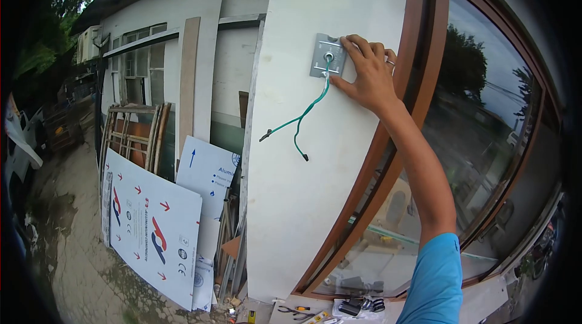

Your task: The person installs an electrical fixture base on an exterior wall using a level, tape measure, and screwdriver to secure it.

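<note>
A grey metal plate (321, 57) lies flat against the white wall panel (297, 203). Green wires (311, 107) come out through the hole at its middle and hang down, splitting into two ends with dark tips. My right hand (371, 73) holds the plate by its right side, thumb at the lower corner and fingertips at the upper corner. A ring shows on one finger. My left hand is out of the frame.
Brown-framed glass doors (421, 96) stand right of the panel. Printed composite sheets (151, 227) and a bamboo frame (134, 133) lean at the left. Pliers (296, 310) and other tools lie below, near the panel's foot.
</note>
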Tool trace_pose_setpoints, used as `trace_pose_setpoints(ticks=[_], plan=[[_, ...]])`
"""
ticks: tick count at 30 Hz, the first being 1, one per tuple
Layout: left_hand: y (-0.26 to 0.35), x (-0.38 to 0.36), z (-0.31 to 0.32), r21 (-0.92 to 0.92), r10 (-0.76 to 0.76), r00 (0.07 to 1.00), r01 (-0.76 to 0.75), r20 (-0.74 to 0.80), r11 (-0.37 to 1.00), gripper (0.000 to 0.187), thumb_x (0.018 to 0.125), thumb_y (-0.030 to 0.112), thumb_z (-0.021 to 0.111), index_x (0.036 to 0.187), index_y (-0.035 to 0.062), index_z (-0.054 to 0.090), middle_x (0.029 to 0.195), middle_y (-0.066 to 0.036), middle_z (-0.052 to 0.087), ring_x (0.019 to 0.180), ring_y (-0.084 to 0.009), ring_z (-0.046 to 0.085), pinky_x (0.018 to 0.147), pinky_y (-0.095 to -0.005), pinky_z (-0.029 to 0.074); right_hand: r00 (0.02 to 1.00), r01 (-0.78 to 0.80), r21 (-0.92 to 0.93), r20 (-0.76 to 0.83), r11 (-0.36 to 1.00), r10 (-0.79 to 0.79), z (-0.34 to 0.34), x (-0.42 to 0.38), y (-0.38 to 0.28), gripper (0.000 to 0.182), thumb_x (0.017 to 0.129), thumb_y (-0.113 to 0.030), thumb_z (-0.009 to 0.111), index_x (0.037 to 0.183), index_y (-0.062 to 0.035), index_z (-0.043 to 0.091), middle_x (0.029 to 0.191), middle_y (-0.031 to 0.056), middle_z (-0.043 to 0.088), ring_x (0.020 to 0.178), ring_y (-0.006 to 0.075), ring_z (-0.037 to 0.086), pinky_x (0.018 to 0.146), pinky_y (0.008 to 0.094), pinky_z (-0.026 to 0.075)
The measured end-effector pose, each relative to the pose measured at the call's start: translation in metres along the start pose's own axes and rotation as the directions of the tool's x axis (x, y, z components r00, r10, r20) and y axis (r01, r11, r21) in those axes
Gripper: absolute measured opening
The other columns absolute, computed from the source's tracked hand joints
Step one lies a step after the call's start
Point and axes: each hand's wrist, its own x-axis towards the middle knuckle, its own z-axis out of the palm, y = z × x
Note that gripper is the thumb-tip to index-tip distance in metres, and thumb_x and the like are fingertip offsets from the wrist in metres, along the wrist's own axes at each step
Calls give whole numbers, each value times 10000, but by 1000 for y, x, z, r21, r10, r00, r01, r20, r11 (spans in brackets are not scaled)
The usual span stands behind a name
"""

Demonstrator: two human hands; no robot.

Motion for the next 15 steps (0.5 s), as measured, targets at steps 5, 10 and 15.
trace_pose_setpoints(ticks=[5,10,15], plan=[[11,-1,5,189,171,981,-187,97,964,245,867,303,644,954,79,695,852,-64,687,667,-189,653,584,-383,551,1000,-14,-12,-1,1000,14,2,-1,-2,788,744,-446,832,1416,-137,558,1410,13,506,1238,234,448,1083,463,246],[44,-32,21,146,61,994,-73,87,987,295,908,278,650,1103,58,670,976,-87,691,770,-191,670,673,-366,566,1000,-13,-24,0,1000,13,1,0,-3,794,749,-443,830,1425,-136,550,1415,13,505,1239,233,449,1095,467,245],[22,15,-5,2,-102,964,105,246,995,184,916,234,665,1022,84,665,936,-70,700,851,-224,699,768,-405,583,996,37,-27,-75,999,-39,11,-1,4,786,744,-449,833,1403,-115,565,1397,17,522,1216,237,452,1044,486,245]])
